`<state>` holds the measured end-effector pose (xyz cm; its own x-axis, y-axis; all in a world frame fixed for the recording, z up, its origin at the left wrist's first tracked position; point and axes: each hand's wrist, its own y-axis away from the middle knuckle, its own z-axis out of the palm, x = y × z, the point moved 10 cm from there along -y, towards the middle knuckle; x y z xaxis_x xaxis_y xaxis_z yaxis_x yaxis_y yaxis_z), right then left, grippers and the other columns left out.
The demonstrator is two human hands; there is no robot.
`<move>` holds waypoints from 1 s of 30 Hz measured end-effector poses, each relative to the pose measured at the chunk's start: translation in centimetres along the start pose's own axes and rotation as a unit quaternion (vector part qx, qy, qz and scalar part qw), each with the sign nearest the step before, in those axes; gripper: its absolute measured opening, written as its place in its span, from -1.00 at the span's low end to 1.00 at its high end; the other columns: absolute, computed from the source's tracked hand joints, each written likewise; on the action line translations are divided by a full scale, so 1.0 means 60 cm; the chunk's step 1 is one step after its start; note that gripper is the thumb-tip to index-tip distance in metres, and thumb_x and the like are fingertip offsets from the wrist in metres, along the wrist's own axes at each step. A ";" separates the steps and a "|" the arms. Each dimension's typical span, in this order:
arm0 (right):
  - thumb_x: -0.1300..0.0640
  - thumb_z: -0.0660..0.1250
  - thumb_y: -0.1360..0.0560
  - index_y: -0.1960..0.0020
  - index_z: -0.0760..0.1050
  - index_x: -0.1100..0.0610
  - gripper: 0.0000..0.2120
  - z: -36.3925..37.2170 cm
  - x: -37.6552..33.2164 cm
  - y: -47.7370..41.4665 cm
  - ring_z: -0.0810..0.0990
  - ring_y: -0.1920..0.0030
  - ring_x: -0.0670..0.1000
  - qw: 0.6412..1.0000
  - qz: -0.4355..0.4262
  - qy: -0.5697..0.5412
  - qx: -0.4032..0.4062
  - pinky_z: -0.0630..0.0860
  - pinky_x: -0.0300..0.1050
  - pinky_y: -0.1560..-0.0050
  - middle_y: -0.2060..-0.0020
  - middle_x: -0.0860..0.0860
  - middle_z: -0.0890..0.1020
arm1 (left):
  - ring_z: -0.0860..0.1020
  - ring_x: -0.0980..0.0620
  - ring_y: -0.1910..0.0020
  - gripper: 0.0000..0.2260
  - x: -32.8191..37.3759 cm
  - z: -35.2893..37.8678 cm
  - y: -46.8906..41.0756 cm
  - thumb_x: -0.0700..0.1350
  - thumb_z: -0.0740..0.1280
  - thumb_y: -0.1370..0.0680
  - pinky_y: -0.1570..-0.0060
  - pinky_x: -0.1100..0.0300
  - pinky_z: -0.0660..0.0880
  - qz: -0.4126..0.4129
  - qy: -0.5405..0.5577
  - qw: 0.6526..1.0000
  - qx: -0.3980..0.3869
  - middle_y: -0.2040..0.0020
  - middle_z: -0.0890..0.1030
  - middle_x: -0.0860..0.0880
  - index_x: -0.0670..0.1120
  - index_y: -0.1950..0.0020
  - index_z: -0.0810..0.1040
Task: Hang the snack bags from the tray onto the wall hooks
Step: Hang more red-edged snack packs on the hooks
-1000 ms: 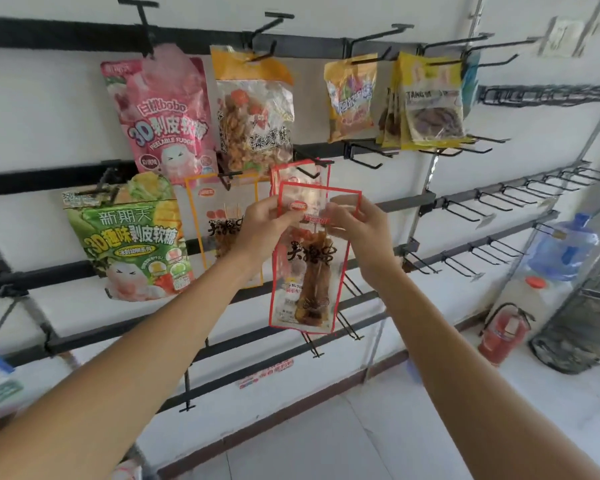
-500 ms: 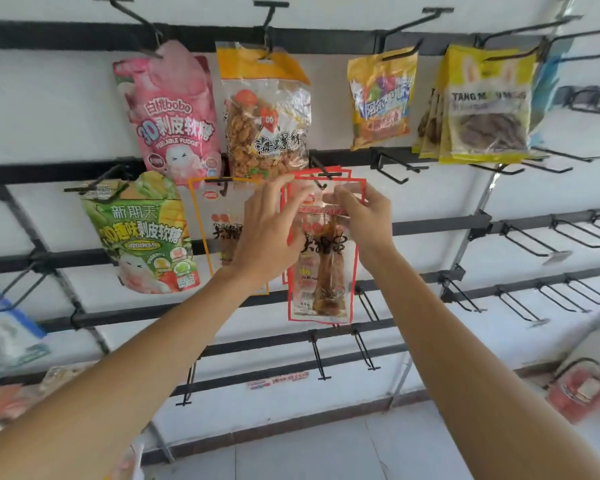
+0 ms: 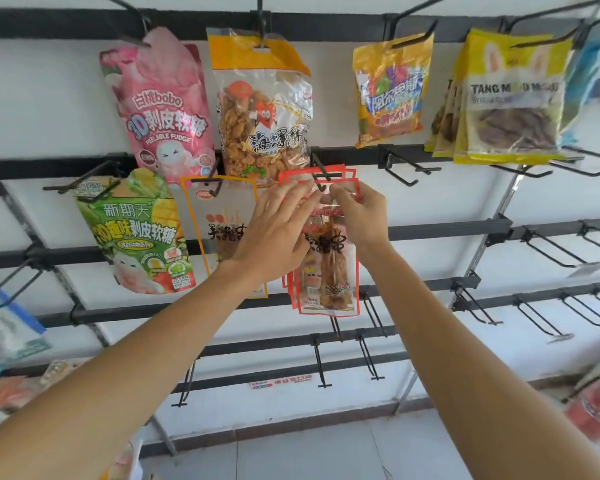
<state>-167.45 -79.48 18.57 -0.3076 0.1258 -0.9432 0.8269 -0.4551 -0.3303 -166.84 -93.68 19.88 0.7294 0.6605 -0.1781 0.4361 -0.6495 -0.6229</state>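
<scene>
White wall, fitted with black horizontal rails [image 3: 430,230] carrying rows of wire hooks. The red-bordered snack bag [image 3: 329,271] hangs at the middle rail with its top edge level with the tip of a hook [image 3: 321,176]. That hook bears matching red-bordered bags just behind it. Whether the front bag's hole is on the wire cannot be made out.

The right hand [image 3: 361,216] pinches the bag's top right corner with curled fingers. The left hand [image 3: 274,233] lies over the upper left part, fingers nearly straight, tips touching the top edge; no grip by its thumb can be discerned. The bag's bottom edge hangs free below the next rail.

Just to the left hangs an orange-bordered bag [image 3: 219,216], partly covered by the left hand, then a green bag [image 3: 136,237]. Above are a pink bag [image 3: 160,109], a clear orange-topped bag [image 3: 264,116], a yellow candy bag [image 3: 390,91] and a stack of yellow bags [image 3: 510,105]. Bare hooks [image 3: 548,244] stand to the right and below.

Blurred packets [image 3: 0,393] at lower left are cut off by the frame edge and cannot be read.
</scene>
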 end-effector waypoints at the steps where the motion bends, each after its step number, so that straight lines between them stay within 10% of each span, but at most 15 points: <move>1: 0.12 0.36 -0.58 0.11 0.62 0.05 -0.89 -0.001 0.004 -0.005 0.71 0.10 0.11 1.000 0.003 0.009 0.006 0.67 0.16 0.03 0.19 0.06 0.73 | 0.18 -0.15 -0.53 -0.40 -0.001 0.005 -0.002 -0.11 0.19 -0.47 -0.51 -0.12 0.08 0.002 -0.007 1.000 -0.006 -0.53 0.27 -0.14 -0.16 -0.53 0.28; 9: 0.24 0.35 -0.50 -0.18 0.39 0.14 -0.71 -0.021 -0.015 0.016 0.49 -0.07 0.07 0.927 -0.160 0.298 0.159 0.47 -0.12 0.09 -0.13 0.04 0.43 | 0.09 -0.25 -0.56 -0.35 -0.021 0.065 -0.020 -0.10 0.40 -0.48 -0.53 -0.15 0.04 0.018 -0.059 0.998 -0.034 -0.55 0.18 -0.26 -0.21 -0.52 0.28; 13: 0.18 0.34 -0.51 -0.17 0.60 0.11 -0.77 0.021 0.021 0.020 0.44 -0.25 0.07 0.866 -0.207 0.455 -0.017 0.52 -0.04 -0.07 -0.20 0.02 0.55 | 0.14 -0.25 -0.54 -0.30 -0.024 0.081 -0.031 0.00 0.46 -0.47 -0.49 -0.13 0.11 -0.003 -0.063 0.997 -0.044 -0.54 0.20 -0.24 -0.17 -0.52 0.29; 22: 0.07 0.28 -0.59 -0.52 0.35 -0.02 -0.49 0.030 0.064 0.065 0.16 -0.56 0.10 0.867 -0.108 0.461 -0.153 0.26 0.16 -0.49 -0.57 0.01 0.24 | -0.17 -0.18 -0.59 -0.27 -0.017 0.098 0.008 0.01 0.38 -0.53 -0.52 -0.17 -0.18 -0.001 -0.078 0.986 -0.145 -0.62 -0.11 -0.18 -0.10 -0.60 0.10; 30: -0.09 0.23 -0.60 -0.58 0.20 -0.06 -0.42 0.071 0.079 0.162 0.01 -0.59 0.12 0.870 -0.084 0.417 -0.248 0.11 0.17 -0.54 -0.59 0.04 0.15 | -0.05 -0.12 -0.59 -0.44 -0.019 0.087 0.196 0.02 0.28 -0.60 -0.49 -0.17 -0.12 -0.155 0.001 0.958 -0.242 -0.62 0.04 -0.07 0.01 -0.57 0.20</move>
<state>-162.84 -87.05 11.03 -0.1655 0.8441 -0.5101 0.9685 0.0415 -0.2455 -165.27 -100.10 8.75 0.5263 0.8494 -0.0391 0.8248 -0.5212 -0.2195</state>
